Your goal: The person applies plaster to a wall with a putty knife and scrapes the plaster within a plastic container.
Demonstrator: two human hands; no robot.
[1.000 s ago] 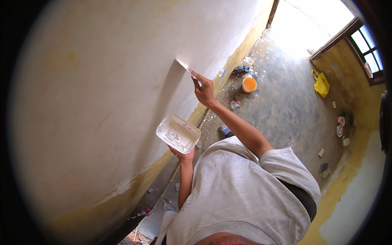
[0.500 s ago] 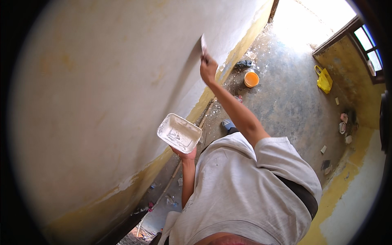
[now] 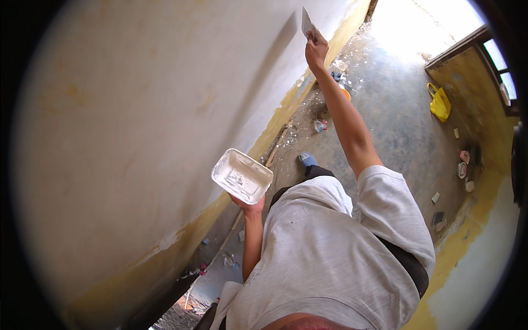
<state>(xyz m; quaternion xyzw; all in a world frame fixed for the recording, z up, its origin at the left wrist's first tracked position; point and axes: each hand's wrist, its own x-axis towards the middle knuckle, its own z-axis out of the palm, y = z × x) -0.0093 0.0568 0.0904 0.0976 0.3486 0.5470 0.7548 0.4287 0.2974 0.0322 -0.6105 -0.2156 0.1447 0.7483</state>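
Two bare hands, well apart, are beside a pale wall (image 3: 137, 115). The left hand (image 3: 249, 206) holds a white rectangular tub (image 3: 242, 177) from beneath, its open top up and whitish residue inside. Far ahead of that hand, the right hand (image 3: 316, 52) grips a flat-bladed scraper (image 3: 308, 23) that juts beyond the fingers; whether the blade touches the wall, I cannot tell. Below the right hand, an orange bucket (image 3: 346, 94) sits partly hidden behind the right forearm (image 3: 346, 118).
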